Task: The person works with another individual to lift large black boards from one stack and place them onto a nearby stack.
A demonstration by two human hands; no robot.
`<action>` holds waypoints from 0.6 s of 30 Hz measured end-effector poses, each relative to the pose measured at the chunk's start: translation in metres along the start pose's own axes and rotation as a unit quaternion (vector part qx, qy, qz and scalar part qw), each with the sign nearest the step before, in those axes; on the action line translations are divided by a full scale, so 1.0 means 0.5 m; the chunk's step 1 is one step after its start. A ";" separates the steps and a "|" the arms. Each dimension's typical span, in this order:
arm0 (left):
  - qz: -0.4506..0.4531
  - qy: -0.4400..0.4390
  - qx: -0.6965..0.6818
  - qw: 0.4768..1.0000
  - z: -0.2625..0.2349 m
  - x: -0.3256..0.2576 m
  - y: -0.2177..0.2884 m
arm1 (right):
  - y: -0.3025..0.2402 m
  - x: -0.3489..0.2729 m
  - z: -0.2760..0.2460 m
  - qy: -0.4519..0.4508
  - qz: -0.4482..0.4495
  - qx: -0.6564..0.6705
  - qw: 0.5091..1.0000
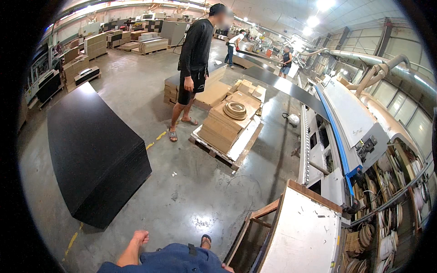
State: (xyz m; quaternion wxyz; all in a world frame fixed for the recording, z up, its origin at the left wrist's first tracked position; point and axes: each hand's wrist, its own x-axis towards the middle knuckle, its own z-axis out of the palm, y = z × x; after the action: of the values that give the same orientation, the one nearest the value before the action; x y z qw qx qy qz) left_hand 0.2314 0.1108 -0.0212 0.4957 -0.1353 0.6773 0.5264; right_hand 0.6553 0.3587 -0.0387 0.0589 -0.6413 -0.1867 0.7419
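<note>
My left hand (pixel 141 236) hangs low beside my dark blue shirt, its fingers curled into a loose fist with nothing seen in it. Only a sliver of my right hand (pixel 227 267) shows at the lower edge, close to the wooden frame of a white-topped work table (pixel 302 227); its fingers are mostly cut off, and whether it touches the frame I cannot tell. To the left of my left hand stands a tall stack of black panels (pixel 93 145). One of my feet in a dark sandal (pixel 206 241) is on the grey floor.
Ahead, a person in black (pixel 195 59) stands beside a pallet of brown boards (pixel 227 123) topped with a coil of edging strip (pixel 235 110). A long machine (pixel 334 132) with a blue rail runs along the right, carrying a dark panel (pixel 291 88). Two more people work farther back.
</note>
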 end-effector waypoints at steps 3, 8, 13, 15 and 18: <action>-0.010 0.053 -0.028 0.998 -0.010 -0.026 -0.032 | -0.001 0.001 -0.001 -0.002 0.004 0.005 1.000; -0.048 0.110 -0.055 0.991 -0.105 -0.029 -0.142 | 0.008 -0.002 0.035 -0.024 0.013 -0.010 1.000; -0.068 0.095 -0.046 0.992 -0.174 0.008 -0.215 | 0.026 -0.005 0.059 -0.042 0.024 -0.014 0.999; -0.067 0.095 -0.051 0.992 -0.134 -0.007 -0.191 | 0.024 -0.007 0.044 -0.036 0.023 -0.015 0.999; -0.049 0.086 -0.029 0.995 -0.022 -0.082 -0.066 | 0.025 -0.011 0.022 -0.028 0.023 -0.011 0.999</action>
State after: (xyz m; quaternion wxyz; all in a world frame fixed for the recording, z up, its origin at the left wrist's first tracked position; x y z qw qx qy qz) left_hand 0.2682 0.0743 -0.0077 0.4572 -0.2274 0.6943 0.5071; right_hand 0.6476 0.3429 -0.0367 0.0290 -0.6248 -0.1819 0.7587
